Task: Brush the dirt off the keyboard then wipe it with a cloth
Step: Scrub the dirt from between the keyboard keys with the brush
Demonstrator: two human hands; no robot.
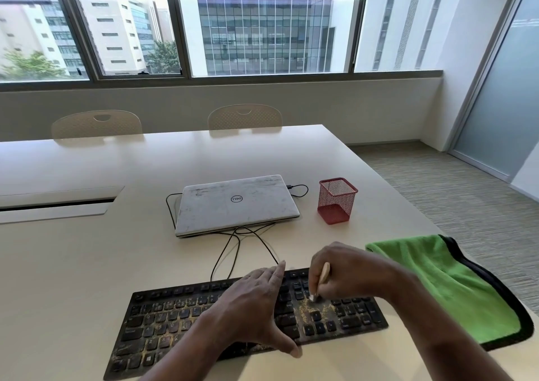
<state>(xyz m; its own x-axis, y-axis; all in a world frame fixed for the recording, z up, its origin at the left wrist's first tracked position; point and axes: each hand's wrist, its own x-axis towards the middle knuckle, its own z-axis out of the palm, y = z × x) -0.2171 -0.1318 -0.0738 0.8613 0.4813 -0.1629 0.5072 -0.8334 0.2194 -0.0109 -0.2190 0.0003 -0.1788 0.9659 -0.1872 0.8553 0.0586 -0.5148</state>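
On my feed the right hand (347, 275) pinches a small brush (323, 275) by its pale wooden handle. The bristles are down on the keys beside the number pad, where yellowish dirt (306, 310) lies thickest. The left hand (256, 307) lies flat on the middle of the keyboard (163, 322), fingers straight, thumb spread to the near edge, gripping nothing. The keyboard sits on the table (87, 264) close to me, its cable running back toward a closed laptop (236, 202). I judge it light and rigid, apt to skid under brushing, so a flat pressing palm suits it. The green cloth (443, 281) lies just beside its right end, soft and limp, best pinched at an edge.
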